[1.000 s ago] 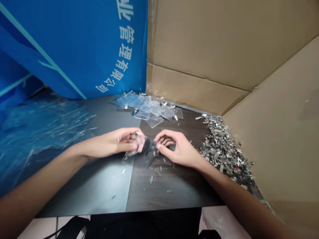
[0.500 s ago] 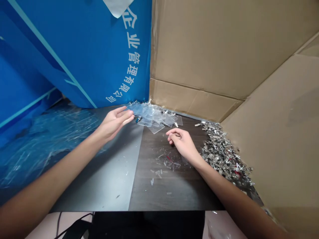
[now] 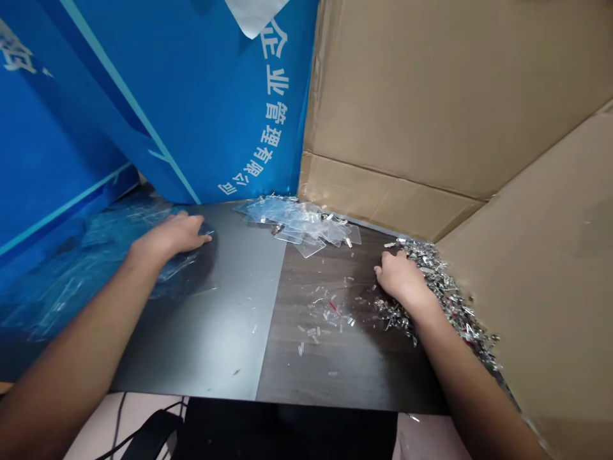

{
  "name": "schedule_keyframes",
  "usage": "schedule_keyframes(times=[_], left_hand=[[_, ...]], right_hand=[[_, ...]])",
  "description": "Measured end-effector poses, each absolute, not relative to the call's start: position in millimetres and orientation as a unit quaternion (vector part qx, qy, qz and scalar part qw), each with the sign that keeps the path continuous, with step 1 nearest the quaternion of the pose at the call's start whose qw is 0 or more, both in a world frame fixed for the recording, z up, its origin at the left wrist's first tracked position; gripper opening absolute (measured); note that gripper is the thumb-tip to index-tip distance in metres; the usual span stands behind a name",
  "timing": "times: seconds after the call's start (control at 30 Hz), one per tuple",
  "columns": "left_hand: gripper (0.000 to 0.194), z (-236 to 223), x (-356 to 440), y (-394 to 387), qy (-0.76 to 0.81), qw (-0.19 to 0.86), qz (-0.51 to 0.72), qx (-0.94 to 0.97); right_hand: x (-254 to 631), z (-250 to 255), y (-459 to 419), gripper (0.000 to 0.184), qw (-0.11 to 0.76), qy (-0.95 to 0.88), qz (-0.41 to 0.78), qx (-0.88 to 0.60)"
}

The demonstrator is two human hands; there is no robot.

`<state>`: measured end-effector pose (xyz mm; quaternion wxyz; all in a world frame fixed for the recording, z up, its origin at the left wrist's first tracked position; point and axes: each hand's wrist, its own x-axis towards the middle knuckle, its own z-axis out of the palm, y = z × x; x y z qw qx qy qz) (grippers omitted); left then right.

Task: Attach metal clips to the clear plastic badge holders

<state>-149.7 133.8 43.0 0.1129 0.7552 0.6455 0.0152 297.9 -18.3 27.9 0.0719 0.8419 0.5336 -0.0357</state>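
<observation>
At the left, my left hand (image 3: 179, 233) is over a spread heap of clear plastic sleeves (image 3: 110, 255), touching its right part. Its thumb and fingers are apart, and I see nothing held between them. My right hand (image 3: 401, 276) reaches down at the left edge of a long pile of small metal clips (image 3: 443, 287). Its fingers are bent and slightly spread, with their tips partly hidden by the hand and the clips. At the back middle lies a stack of clear rectangular plastic holders (image 3: 306, 225), some with metal clips at their edges.
Small clear plastic strips (image 3: 313, 332) and a thin red piece (image 3: 334, 307) lie scattered on the dark table (image 3: 335, 390). A blue panel with white characters (image 3: 230, 96) stands behind at the left. Cardboard walls (image 3: 397, 96) close off the back and right.
My hands have parted from the clear piece they held together. The left passed by the back stack, then moved to the sleeves at the left. The right moved right to the metal clips.
</observation>
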Motion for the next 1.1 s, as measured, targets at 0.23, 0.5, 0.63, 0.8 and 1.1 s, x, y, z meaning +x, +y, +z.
schedule_keyframes(times=[0.23, 0.5, 0.63, 0.8, 1.1], left_hand=[[0.058, 59, -140, 122, 0.644, 0.049, -0.018, 0.763], [0.027, 57, -140, 124, 0.682, 0.054, 0.002, 0.73], [0.029, 60, -132, 117, 0.7, 0.059, 0.039, 0.71], [0.017, 71, -118, 105, 0.689, 0.067, 0.122, 0.711], [0.031, 45, -47, 70, 0.501, 0.434, 0.323, 0.675]], right_hand=[[315, 30, -16, 0.031, 0.076, 0.555, -0.016, 0.828], [329, 32, -10, 0.037, 0.093, 0.511, 0.003, 0.854], [335, 29, -6, 0.038, 0.088, 0.519, -0.005, 0.85], [337, 32, -6, 0.042, 0.071, 0.51, 0.021, 0.857], [337, 27, -4, 0.038, 0.064, 0.509, 0.004, 0.858]])
